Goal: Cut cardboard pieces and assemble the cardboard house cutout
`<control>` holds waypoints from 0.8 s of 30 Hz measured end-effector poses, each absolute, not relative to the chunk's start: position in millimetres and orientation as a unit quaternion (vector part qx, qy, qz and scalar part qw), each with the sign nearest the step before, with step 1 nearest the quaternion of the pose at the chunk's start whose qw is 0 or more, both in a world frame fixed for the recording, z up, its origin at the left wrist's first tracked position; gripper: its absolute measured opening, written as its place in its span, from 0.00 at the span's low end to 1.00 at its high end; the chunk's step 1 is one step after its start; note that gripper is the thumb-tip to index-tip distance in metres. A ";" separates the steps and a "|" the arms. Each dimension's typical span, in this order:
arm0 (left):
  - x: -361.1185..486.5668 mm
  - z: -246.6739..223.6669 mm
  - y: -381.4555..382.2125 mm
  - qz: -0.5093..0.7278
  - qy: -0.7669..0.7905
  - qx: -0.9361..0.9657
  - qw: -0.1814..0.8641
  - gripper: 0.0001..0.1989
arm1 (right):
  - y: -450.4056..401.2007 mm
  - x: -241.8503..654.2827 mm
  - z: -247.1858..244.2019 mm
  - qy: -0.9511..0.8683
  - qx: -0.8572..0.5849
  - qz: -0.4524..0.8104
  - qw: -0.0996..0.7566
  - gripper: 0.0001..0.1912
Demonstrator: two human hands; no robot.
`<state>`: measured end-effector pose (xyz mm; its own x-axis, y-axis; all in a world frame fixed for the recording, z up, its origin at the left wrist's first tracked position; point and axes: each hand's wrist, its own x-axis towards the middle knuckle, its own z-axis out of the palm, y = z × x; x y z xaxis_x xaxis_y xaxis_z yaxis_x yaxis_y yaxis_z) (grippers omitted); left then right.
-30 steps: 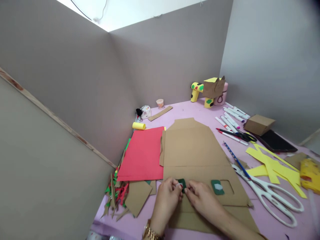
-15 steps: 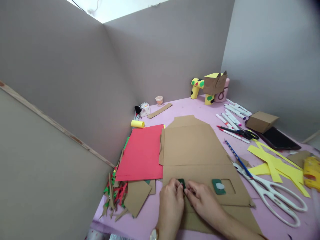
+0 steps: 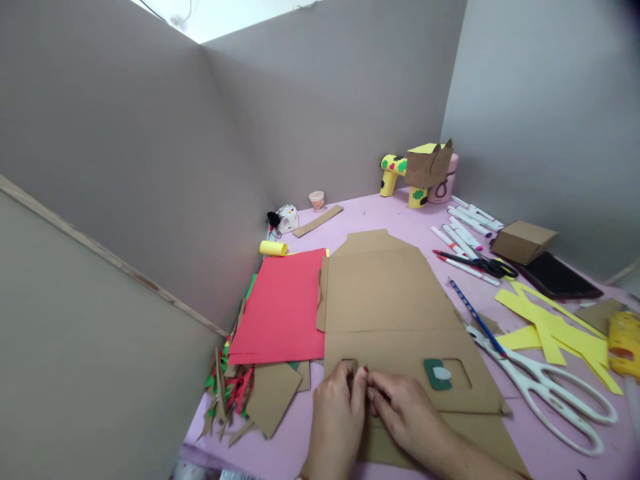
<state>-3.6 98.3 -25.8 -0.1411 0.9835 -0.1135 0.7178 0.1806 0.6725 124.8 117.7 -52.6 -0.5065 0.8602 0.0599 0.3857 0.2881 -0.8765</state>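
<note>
An unfolded brown cardboard sheet (image 3: 390, 287) lies flat on the pink table, with a rectangular outline near its lower right. Beside that outline sits a dark green piece (image 3: 433, 377) with a pale oval on it. Over the sheet's lower left, my left hand (image 3: 340, 403) has its fingers pinched together. My right hand (image 3: 403, 407) meets it fingertip to fingertip, also closed. Whatever lies between the fingers is hidden. Just behind my left fingers, part of another outline shows on the cardboard.
Red sheets (image 3: 280, 307) and scraps (image 3: 273, 397) lie at left. On the right are white scissors (image 3: 550, 393), a blue pencil (image 3: 475, 313), yellow strips (image 3: 545, 320), markers (image 3: 465, 233), black scissors (image 3: 493, 267) and a yellow glue gun (image 3: 623, 343). Grey partitions (image 3: 330, 100) stand behind.
The dark green piece that showed between my fingertips is now out of sight. Both hands have shifted slightly toward me and remain pinched together.
</note>
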 end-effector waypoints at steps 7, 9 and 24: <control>-12.8 -32.0 105.2 0.228 0.718 0.589 0.293 0.13 | 121.2 125.6 -55.5 -0.704 -0.452 0.471 0.280 0.15; -15.4 -34.7 105.2 0.229 0.712 0.588 0.307 0.13 | 123.2 123.4 -56.8 -0.707 -0.468 0.450 0.280 0.17; -14.1 -30.5 99.7 0.231 0.664 0.690 0.173 0.16 | 127.2 121.2 -50.4 -0.707 -0.469 0.435 0.302 0.07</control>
<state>-14.1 99.7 -30.5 0.0125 0.9960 0.0889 0.8358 -0.0592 0.5458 121.2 127.2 -50.4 -0.3772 0.9259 0.0189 0.3997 0.1812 -0.8985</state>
